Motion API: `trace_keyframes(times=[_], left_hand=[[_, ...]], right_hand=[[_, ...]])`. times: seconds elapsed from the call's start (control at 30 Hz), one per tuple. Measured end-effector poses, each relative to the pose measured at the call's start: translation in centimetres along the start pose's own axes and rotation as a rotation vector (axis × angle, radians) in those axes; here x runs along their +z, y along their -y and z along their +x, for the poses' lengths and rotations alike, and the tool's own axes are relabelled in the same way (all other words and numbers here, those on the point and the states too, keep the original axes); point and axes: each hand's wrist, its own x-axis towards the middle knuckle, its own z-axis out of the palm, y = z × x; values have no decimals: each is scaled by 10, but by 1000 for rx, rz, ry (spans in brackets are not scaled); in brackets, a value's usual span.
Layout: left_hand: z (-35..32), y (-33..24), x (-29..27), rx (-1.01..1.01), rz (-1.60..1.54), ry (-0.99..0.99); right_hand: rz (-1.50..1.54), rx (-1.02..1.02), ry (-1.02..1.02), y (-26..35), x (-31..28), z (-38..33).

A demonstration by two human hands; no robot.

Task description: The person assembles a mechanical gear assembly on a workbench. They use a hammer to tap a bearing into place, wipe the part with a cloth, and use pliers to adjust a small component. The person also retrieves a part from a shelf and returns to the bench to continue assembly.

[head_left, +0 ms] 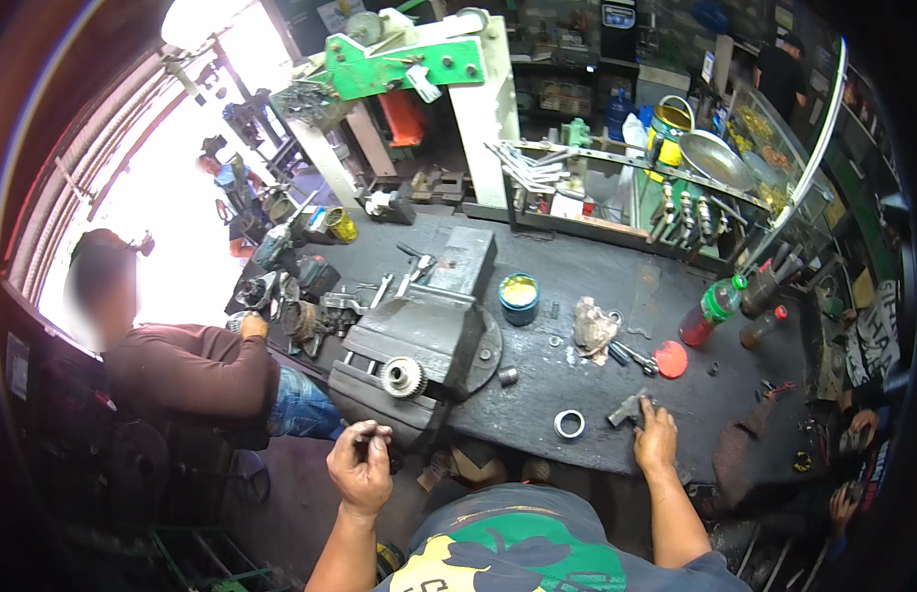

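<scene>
Into the head view: the left hand (362, 476) is up off the bench (537, 380), fingers curled tight on what looks like a small dark piece (363, 446), while the right hand (658, 439) closes round one end of the grey metal tool (626, 409) lying there; swept low leftward, that could clip the metal ring (558, 426) over the near edge. The gear (404, 377) at the vise (409, 326) might drop if bumped, with an open tub (518, 309) and crumpled rag (592, 328) cluttering the bench beyond.
</scene>
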Motion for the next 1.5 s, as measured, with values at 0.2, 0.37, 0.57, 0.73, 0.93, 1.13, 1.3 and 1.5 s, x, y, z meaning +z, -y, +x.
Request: trace_keyframes(times=[0.2,0.37,0.57,0.73,0.93,1.13,1.3,1.5], left_hand=[[-14,-41,51,-67,171,583],[-1,-46,107,15,322,956],[15,-46,120,67,307,1045],[40,-51,75,340,162,773],[76,-7,7,347,60,308],[83,51,-3,295,146,327],[71,64,11,410,322,278],[76,61,15,479,370,256]], right_hand=[[439,-64,-25,46,-44,9],[858,-499,334,143,-110,-10],[953,-526,290,193,-99,-24],[1036,85,389,178,-43,-12],[1110,497,177,114,27,24],[1437,680,111,119,36,41],[1401,634,242,165,70,76],[1471,656,243,248,110,144]])
